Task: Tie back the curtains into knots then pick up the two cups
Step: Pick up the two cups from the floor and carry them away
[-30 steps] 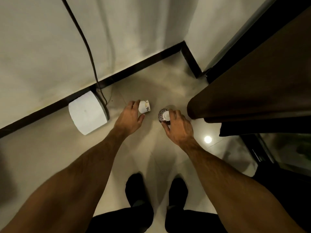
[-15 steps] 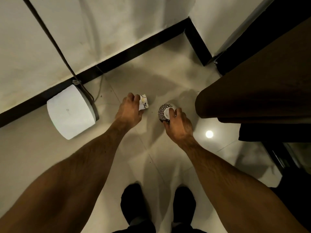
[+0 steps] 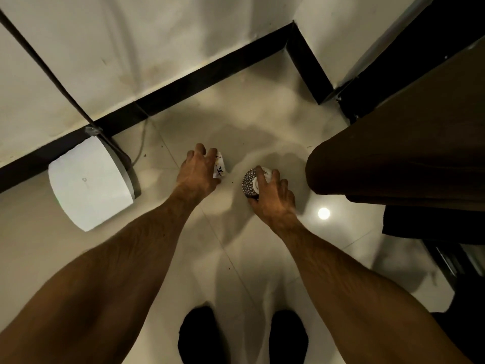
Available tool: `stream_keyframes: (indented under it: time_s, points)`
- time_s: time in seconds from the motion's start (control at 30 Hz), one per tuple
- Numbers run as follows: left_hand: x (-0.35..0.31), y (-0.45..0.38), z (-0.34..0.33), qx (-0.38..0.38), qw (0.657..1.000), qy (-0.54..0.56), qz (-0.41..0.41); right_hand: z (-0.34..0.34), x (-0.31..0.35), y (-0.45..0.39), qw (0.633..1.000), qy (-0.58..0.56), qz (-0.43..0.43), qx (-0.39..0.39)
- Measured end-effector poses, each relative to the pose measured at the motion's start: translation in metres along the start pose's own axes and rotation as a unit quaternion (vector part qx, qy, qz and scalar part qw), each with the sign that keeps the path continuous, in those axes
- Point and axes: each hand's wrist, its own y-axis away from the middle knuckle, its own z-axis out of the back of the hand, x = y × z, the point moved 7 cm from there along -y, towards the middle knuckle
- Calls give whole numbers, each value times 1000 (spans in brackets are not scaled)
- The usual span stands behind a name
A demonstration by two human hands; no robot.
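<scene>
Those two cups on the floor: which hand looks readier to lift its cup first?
Probably the left. The left hand already wraps the white cup from above, covering most of it. The right hand grips the dotted cup only at its rim and side, so its hold looks shallower.

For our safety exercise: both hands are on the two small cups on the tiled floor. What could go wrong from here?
1. The left hand covers most of the small white printed cup; the grip may be shallow, so it could slip on lifting.
2. The right hand holds the dark dotted cup beside the brown curtain; rising could brush it.
</scene>
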Motion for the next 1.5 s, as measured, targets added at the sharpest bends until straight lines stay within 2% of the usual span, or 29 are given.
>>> stream_keyframes:
  time_s: [0.33,0.47,0.67,0.8,1.0,1.23,1.5]
  points:
    - [2,-8,-8,-3,1000,14,4,-1,-1,-9,1000,-2,3,6]
    - [1,-2,-1,-11,999,52,-1,10,4,-1,1000,-25,14,-3]
    - [-14,30,49,-49,998,17,-24,56,25,36,996,-84,23,-20]
    - [-30,66,100,-52,998,35,-31,104,37,81,989,-143,22,-36]
    - [-61,157,226,-70,987,146,-8,213,58,177,969,-246,0,-34]
    - [-103,276,408,-97,976,196,-3,372,87,316,933,-348,4,-89]
    - [-175,403,622,-141,974,167,-64,559,120,465,889,-425,66,-156]
